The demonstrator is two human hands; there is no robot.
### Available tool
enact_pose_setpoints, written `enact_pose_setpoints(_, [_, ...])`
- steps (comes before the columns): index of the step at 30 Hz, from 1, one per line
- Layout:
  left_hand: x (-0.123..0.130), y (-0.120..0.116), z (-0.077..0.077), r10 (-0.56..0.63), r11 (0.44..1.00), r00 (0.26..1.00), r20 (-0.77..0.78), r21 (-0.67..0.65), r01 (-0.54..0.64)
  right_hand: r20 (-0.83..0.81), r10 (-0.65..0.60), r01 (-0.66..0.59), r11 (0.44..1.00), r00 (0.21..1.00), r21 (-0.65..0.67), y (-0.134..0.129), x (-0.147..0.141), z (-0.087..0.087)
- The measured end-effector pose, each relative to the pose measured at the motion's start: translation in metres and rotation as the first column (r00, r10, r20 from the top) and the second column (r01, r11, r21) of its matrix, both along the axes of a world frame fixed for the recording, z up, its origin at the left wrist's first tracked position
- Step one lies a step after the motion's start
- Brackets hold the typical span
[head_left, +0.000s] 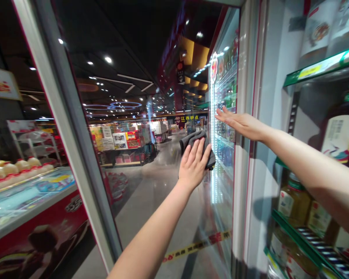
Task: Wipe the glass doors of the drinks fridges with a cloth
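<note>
My left hand [193, 161] lies against the glass door [151, 201], fingers spread over a folded dark grey cloth [211, 159] that it presses to the pane. My right hand [240, 123] reaches in from the right, near the door's hinge-side frame [241, 186]. Its fingers are stretched out and nothing shows in them. Whether its fingertips touch the glass I cannot tell.
At right, shelves with green price rails [322, 66] hold bottles and jars, including a dark bottle [341, 128]. A yellow strip [197, 246] crosses the lower glass. Beyond the left door frame [58, 116] stands a chest freezer [46, 213].
</note>
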State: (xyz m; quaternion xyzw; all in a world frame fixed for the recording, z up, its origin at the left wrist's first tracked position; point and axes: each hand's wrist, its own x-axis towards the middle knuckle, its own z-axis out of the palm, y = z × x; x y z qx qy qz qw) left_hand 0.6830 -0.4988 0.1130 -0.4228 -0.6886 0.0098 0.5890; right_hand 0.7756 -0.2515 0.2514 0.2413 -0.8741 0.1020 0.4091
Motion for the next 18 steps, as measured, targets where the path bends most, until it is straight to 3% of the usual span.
enact_pose_setpoints(3, [-0.003, 0.031, -0.011, -0.076, 0.991, 0.993, -0.087, -0.117, 0.066, 0.019, -0.030, 0.030, 0.999, 0.999, 0.036, 0.000, 0.000, 0.007])
enact_pose_setpoints(7, [-0.007, 0.054, -0.024, -0.251, 0.882, 0.952, -0.178, -0.448, 0.149, 0.048, -0.065, 0.062, 0.996, 0.997, 0.061, -0.001, 0.002, 0.015])
enact_pose_setpoints(9, [-0.005, 0.067, -0.018, -0.230, 0.890, 0.963, -0.139, -0.430, 0.151, 0.072, -0.072, 0.068, 0.996, 0.995, 0.061, -0.001, 0.003, 0.017])
enact_pose_setpoints(13, [0.005, 0.097, -0.008, -0.117, 0.979, 0.991, -0.059, -0.174, 0.105, 0.098, -0.083, 0.077, 0.995, 0.992, 0.063, -0.003, 0.002, 0.015])
enact_pose_setpoints(15, [0.008, 0.107, -0.016, -0.127, 0.977, 0.989, -0.075, -0.182, 0.112, 0.092, -0.091, 0.084, 0.994, 0.992, 0.076, -0.003, 0.001, 0.013])
enact_pose_setpoints(18, [0.007, 0.110, -0.033, -0.170, 0.942, 0.976, -0.132, -0.313, 0.122, 0.070, -0.096, 0.089, 0.991, 0.993, 0.099, -0.002, 0.001, 0.012])
